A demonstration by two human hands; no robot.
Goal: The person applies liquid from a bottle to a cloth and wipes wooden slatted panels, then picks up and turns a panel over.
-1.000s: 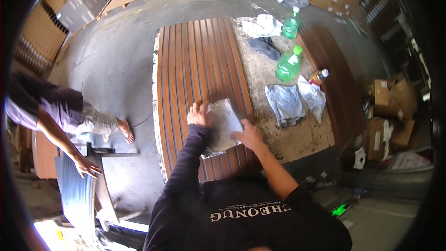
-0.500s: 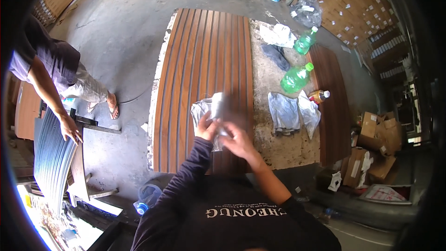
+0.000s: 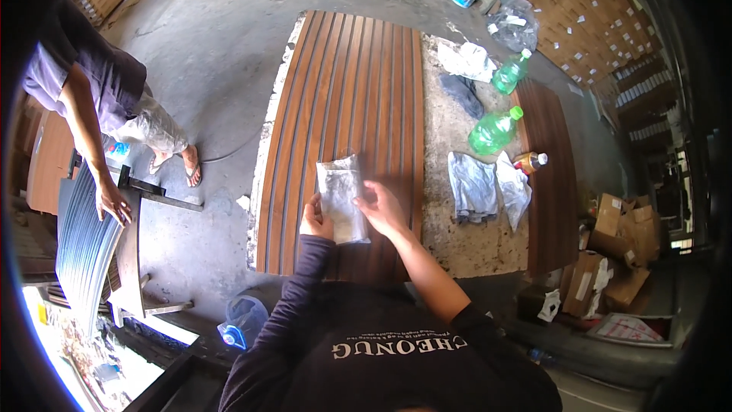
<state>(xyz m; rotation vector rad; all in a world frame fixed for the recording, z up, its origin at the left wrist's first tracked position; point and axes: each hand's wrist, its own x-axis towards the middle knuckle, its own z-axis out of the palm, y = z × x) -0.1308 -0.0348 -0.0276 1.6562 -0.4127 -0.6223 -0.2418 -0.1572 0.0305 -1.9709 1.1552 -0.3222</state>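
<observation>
Folded grey-white cloth rectangle (image 3: pixel 343 204) lies over brown dark-grooved panel (image 3: pixel 354 84), bare surface beyond its far edge; left hand (image 3: pixel 316 222) at left edge, grip indeterminable; right hand (image 3: pixel 383 210) at right edge, thumb and fingers parted.

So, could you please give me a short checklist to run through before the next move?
1. Folded cloth over the slatted panel: ok.
2. Left hand at the cloth's left edge: ok.
3. Right hand at its right edge: ok.
4. Cloth's underside clean: cannot tell, hidden.
5. Nearer green bottle capped and off that panel: ok.
6. Co-worker's hand clear of that panel: ok.
</observation>
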